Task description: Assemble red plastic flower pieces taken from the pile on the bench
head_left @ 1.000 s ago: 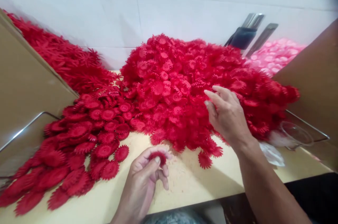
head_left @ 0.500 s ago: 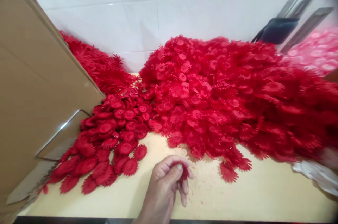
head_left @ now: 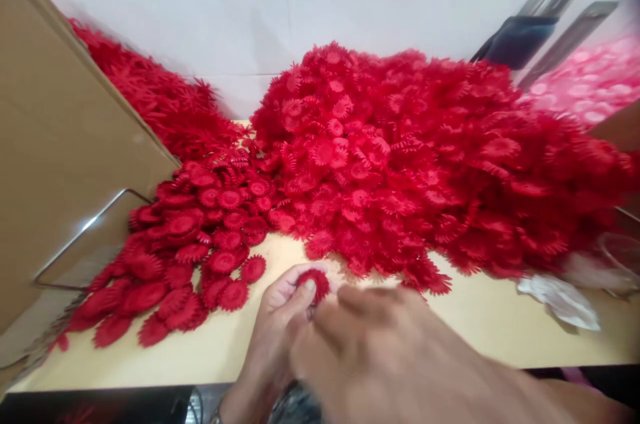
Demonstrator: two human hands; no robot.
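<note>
My left hand (head_left: 280,317) pinches a small red plastic flower piece (head_left: 315,283) between thumb and fingers, just above the tan tabletop (head_left: 480,317). My right hand (head_left: 380,344) is blurred and close to the camera, right next to the left hand; whether it holds anything cannot be told. Behind them rises a big heap of red flower pieces (head_left: 400,157). A flatter spread of larger red discs (head_left: 195,244) lies to the left.
A cardboard sheet (head_left: 65,144) leans at the left with a metal wire frame (head_left: 90,231) on it. More spiky red pieces (head_left: 150,97) pile against the white tiled wall. Pink pieces (head_left: 595,77), metal bars (head_left: 550,17) and crumpled clear plastic (head_left: 560,297) are at the right.
My right hand was reaching into the big heap, left the view, and has now come back down beside my left hand. The view shifted sideways; the left hand kept its piece.
</note>
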